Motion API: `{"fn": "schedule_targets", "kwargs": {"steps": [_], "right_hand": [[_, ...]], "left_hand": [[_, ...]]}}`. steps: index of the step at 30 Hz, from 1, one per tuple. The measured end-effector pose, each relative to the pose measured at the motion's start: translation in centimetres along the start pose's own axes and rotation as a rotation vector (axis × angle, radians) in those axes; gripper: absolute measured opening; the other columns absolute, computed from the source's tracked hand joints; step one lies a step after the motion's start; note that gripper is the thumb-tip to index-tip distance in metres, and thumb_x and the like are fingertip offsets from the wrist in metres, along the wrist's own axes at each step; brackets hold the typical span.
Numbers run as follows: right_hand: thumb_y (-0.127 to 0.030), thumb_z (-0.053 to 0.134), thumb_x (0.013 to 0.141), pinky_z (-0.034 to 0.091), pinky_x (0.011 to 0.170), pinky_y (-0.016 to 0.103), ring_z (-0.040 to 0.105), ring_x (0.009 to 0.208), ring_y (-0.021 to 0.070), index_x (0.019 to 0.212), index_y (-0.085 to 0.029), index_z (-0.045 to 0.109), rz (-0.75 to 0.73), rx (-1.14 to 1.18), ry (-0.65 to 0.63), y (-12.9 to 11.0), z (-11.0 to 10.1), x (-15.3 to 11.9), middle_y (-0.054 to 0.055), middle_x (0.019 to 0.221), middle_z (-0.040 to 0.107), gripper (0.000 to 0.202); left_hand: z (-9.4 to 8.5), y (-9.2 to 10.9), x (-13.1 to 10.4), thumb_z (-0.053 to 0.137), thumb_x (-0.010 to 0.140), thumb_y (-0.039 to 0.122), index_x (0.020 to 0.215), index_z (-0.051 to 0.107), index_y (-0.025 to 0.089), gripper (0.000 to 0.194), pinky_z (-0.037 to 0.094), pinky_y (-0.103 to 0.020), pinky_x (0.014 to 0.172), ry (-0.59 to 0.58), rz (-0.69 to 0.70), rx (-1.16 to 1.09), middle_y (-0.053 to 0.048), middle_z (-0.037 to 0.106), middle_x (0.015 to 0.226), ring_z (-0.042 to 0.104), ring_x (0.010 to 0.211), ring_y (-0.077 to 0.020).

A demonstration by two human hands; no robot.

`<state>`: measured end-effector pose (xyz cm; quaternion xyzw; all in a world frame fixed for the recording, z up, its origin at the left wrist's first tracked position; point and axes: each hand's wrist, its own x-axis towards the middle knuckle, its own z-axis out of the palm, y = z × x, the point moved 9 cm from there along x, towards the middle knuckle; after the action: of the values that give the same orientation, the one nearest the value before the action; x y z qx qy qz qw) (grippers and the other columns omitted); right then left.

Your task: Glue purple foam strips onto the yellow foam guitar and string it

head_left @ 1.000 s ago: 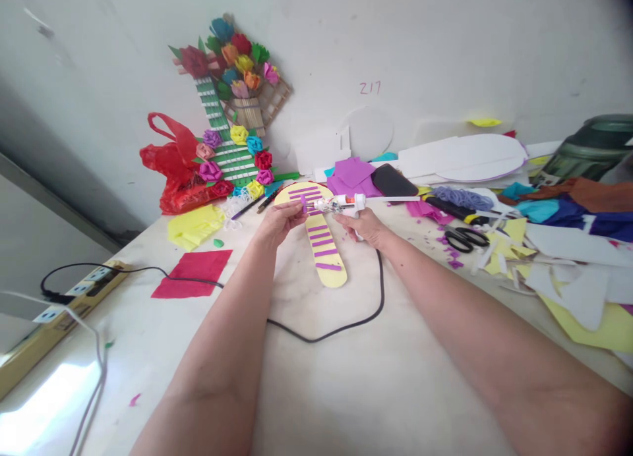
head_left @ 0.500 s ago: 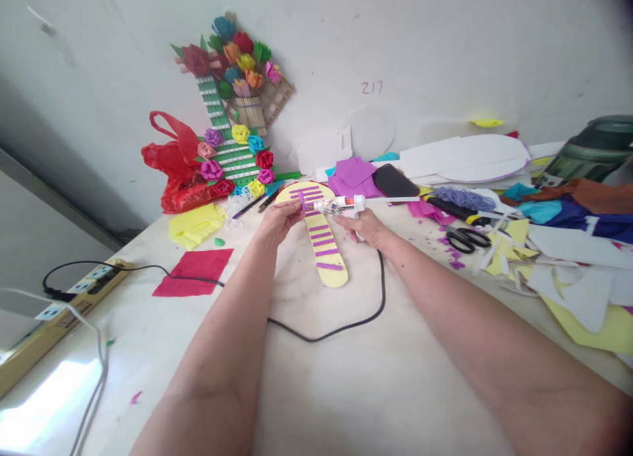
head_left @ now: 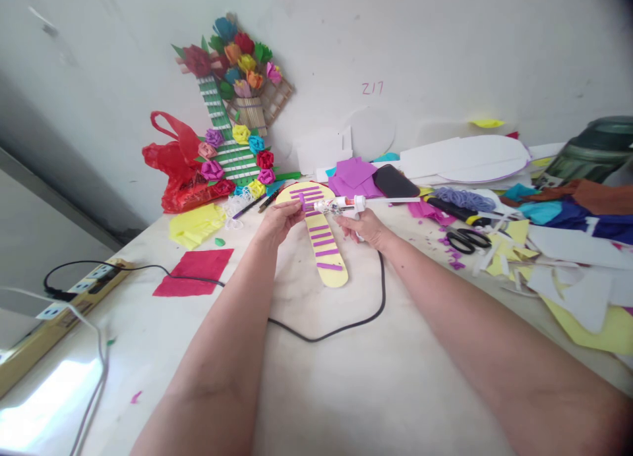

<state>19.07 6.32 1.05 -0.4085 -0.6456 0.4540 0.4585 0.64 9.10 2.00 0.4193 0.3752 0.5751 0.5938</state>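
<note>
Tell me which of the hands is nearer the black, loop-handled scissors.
Right. The right hand, gripping a white pistol-shaped glue gun, is left of the scissors; the left hand, pinching a small purple strip, is farther left.

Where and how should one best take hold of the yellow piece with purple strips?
Probably pinch the yellow piece by both edges near its rounded end, coming from the person's side: this narrow end points that way uncovered, while the left hand and glue gun overlap its wider part in view.
</note>
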Motion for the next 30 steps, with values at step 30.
{"fn": "schedule_targets", "kwargs": {"steps": [30], "right_hand": [[-0.05, 0.067, 0.06, 0.031, 0.029, 0.021, 0.039, 0.029, 0.006, 0.055, -0.015, 0.05, 0.043, 0.059, 0.127, -0.1, -1.1, -0.3, -0.002, 0.045, 0.05, 0.04]], "left_hand": [[0.8, -0.2, -0.5, 0.076, 0.051, 0.022, 0.069, 0.066, 0.009, 0.024, 0.043, -0.02, 0.054, -0.094, -0.029, 0.168, -0.003, 0.06, 0.06, 0.052, 0.054, -0.0075]]}}
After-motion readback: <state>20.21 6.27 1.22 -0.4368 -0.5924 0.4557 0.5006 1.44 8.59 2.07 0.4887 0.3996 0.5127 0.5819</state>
